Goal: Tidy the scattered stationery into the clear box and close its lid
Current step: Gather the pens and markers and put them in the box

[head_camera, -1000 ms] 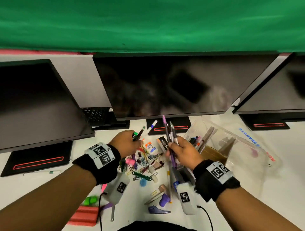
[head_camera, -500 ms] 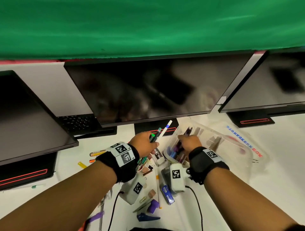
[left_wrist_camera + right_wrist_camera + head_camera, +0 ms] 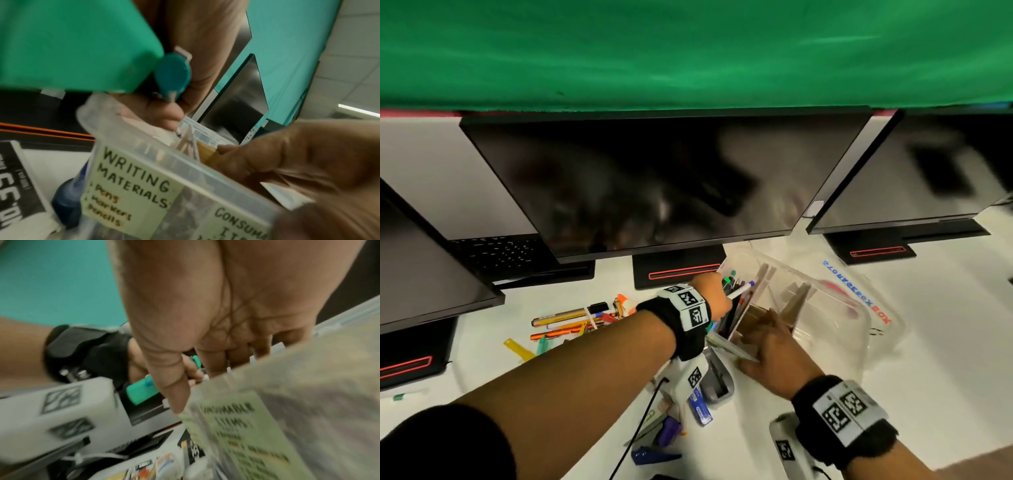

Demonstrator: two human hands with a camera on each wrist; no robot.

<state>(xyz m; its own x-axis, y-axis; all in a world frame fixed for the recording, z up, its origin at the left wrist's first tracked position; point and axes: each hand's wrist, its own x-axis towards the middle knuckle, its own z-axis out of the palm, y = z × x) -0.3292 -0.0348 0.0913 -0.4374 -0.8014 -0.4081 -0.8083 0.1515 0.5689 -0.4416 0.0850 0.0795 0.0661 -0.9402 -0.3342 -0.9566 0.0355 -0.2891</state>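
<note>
The clear box (image 3: 822,310) stands on the white desk right of centre, with its lid (image 3: 859,284) open behind it. My left hand (image 3: 714,294) grips a bundle of pens (image 3: 739,291), a green-capped marker (image 3: 78,43) among them, over the box's left compartment, labelled "WRITING MATERIALS" (image 3: 133,183). That compartment holds several pens. My right hand (image 3: 765,344) holds the box's near wall, fingers (image 3: 242,353) curled over the rim and thumb outside by the "CONSUMABLE ITEMS" label (image 3: 232,417).
Several pens and pencils (image 3: 571,320) and a yellow ruler (image 3: 517,349) lie to the left. A stapler (image 3: 717,380), a blue staple box (image 3: 700,407) and small purple and blue items (image 3: 669,428) lie near me. Three monitors (image 3: 654,185) and a keyboard (image 3: 500,253) line the back.
My right hand dropped its pens into the box and now holds the box's near wall. My left hand carried its pens rightward to above the writing compartment. The view swung right.
</note>
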